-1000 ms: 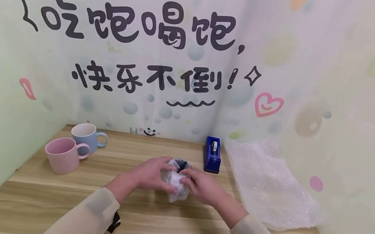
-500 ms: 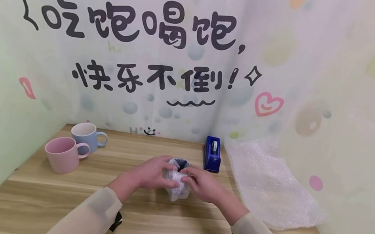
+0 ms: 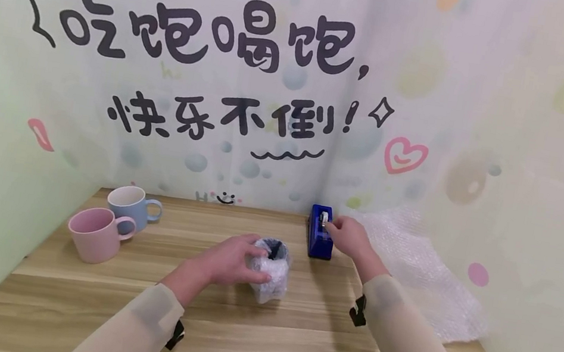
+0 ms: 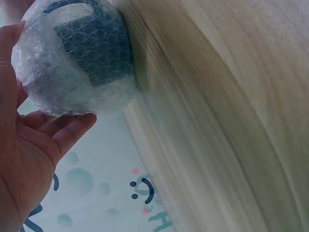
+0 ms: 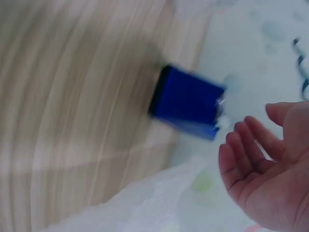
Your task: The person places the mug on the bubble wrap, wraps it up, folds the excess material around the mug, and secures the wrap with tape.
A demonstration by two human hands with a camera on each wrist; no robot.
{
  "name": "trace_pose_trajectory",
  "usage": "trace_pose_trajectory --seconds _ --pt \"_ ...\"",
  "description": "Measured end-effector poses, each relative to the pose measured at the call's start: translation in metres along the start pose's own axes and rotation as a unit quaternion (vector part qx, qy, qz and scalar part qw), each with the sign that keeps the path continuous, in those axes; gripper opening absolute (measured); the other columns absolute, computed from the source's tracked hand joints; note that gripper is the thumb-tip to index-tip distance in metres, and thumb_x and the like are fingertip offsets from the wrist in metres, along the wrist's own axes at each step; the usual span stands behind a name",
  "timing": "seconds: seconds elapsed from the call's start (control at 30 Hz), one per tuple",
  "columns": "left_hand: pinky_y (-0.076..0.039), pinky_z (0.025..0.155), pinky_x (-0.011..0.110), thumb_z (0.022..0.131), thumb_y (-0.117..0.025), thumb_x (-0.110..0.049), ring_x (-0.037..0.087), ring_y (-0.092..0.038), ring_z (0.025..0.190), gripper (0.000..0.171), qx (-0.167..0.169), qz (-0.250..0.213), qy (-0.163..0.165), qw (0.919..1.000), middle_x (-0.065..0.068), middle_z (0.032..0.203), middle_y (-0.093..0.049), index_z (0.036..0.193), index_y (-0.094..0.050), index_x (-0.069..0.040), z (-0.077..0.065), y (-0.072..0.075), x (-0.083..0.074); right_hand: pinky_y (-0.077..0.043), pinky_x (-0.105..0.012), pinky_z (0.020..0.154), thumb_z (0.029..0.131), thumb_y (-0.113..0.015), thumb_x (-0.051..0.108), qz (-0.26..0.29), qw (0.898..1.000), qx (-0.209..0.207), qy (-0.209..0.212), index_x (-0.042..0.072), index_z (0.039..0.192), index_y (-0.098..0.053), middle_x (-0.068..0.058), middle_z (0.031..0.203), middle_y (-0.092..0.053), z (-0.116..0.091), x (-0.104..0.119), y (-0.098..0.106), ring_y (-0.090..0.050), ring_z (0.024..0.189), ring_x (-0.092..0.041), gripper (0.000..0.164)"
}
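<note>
My left hand curls round the side of a cup wrapped in bubble wrap, which stands on the table. Its mouth shows dark in the head view. Up close in the left wrist view, a dark blue-grey surface shows through the bubbles of the wrapped cup. At the back, my right hand is at the right side of a blue tape dispenser, close to its tape roll. The right wrist view shows that hand with loosely bent fingers, nothing in them, a small gap from the blurred dispenser.
A pink mug and a light blue mug stand at the back left of the wooden table. A loose sheet of bubble wrap lies at the right, partly behind the right forearm. Printed curtains rise behind the table.
My right hand has left the wrapped cup and moved right and back to the tape dispenser. My left hand keeps its hold, and the cup has hardly moved.
</note>
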State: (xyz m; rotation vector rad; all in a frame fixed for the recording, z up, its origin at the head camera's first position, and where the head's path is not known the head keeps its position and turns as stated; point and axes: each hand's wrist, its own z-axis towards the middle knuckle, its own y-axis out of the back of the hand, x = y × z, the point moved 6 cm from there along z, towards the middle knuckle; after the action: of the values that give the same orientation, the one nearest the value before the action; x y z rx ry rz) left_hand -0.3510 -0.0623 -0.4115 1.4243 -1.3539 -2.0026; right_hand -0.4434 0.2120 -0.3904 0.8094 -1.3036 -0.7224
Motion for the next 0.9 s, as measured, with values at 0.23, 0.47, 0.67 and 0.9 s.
trace_pose_trajectory --seconds 0.23,0.47,0.67,0.9 --pt "-0.039 0.131 0.058 0.094 -0.083 -0.054 0.045 -0.043 0.159 0.068 0.0 -0.001 0.003 1.0 0.022 0.172 -0.044 0.147 -0.071 -0.013 0.0 0.0 -0.001 -0.035 -0.032 0.064 0.11 -0.06 0.034 0.024 0.996 0.023 -0.078 0.017 0.061 -0.038 0.005 0.062 -0.035 0.012 -0.023 -0.017 -0.038 0.063 -0.017 0.056" --pt "-0.04 0.13 0.058 0.093 -0.083 -0.053 0.045 -0.045 0.158 0.066 -0.008 0.0 0.0 1.0 0.023 0.171 -0.045 0.145 -0.073 -0.013 -0.001 0.001 0.001 -0.056 -0.05 0.105 0.109 -0.06 0.029 0.127 0.985 -0.007 -0.117 -0.005 0.098 -0.072 -0.021 0.11 -0.073 0.014 -0.024 -0.024 -0.065 0.109 -0.033 0.038" --pt "-0.039 0.13 0.058 0.093 -0.082 -0.054 0.045 -0.044 0.158 0.067 -0.008 0.0 -0.001 1.0 0.023 0.172 -0.044 0.145 -0.073 -0.013 -0.001 0.0 0.002 -0.053 -0.05 0.109 0.111 -0.059 0.026 0.16 0.978 -0.014 -0.131 0.0 0.093 -0.071 -0.02 0.118 -0.076 0.016 -0.019 -0.025 -0.065 0.118 -0.034 0.034" --pt "-0.039 0.13 0.058 0.092 -0.083 -0.054 0.046 -0.044 0.158 0.067 -0.012 -0.006 -0.004 0.9999 0.023 0.172 -0.044 0.145 -0.073 -0.013 -0.001 -0.001 0.003 -0.051 -0.05 0.116 0.112 -0.058 0.021 0.171 0.974 -0.005 -0.15 0.001 0.095 -0.066 -0.025 0.134 -0.074 0.017 -0.018 -0.024 -0.068 0.131 -0.04 0.027"
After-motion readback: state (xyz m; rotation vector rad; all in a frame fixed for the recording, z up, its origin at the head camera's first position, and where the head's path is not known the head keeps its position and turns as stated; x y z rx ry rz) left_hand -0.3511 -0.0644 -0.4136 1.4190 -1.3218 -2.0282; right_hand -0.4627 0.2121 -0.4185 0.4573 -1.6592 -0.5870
